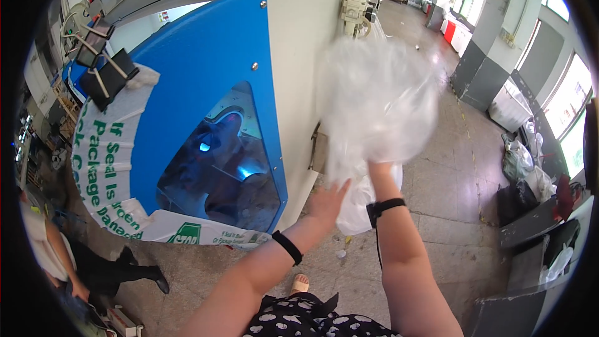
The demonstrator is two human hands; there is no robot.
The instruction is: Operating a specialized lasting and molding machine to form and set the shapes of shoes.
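Since you've only got the head view going, that's the one I'll stick to. Front and centre is a clear plastic bag (380,90), puffed up and pretty blurry, up in the air ahead of you and just right of the big machine. Your right hand (379,167) goes up into the bottom of it or behind it. The plastic hides your fingers, so I can't tell if you're gripping it or just pushing into it. Your left hand (327,203) is lower, beside the bag's lower end, with the fingers you can see looking stretched out. Can't tell whether they're pinching any plastic. Just under the bag there's a whiter patch of plastic (357,211), and I honestly can't say if it's part of the same bag.

To your left, the machine has a blue cover (199,50) with a dark see-through window (224,162). Printed white wrapping (106,168) runs round the cover's outer edge, with black binder clips (109,81) near its upper end. A co-worker in dark trousers (93,268) is down at lower left. Way over right, more plastic bags (524,165) sit along the wall by the windows (568,97).
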